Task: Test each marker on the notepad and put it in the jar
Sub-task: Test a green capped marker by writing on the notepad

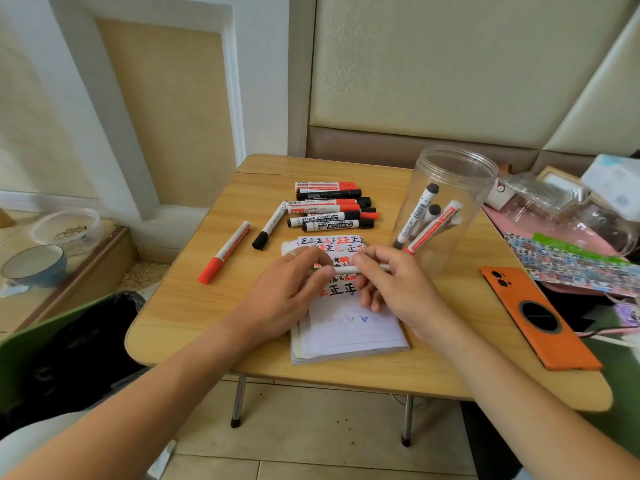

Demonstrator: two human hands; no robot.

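Two bare forearms reach forward over a small wooden folding table [194,320] with rounded corners and thin metal legs. Nearest lies an open lined notepad [349,327], its upper part covered in red and black test characters. Above it both hands share one slim white marker [346,269], its long axis level and running left to right. The left hand [291,289], a ring on one finger, curls its fingers round the marker's left end; the right hand [391,282] pinches the right part between thumb and curled fingers. Which end bears the tip cannot be told.

To the right lies a flat orange phone [540,320], face down. Left of the notepad, a red-capped marker [224,252] and a black-capped marker [270,226] lie slanted, caps toward the viewer. Farther back, a pile of markers [332,206] lies crosswise. At the right rear stands a clear plastic jar [446,202], round and open-topped, with markers leaning inside it.
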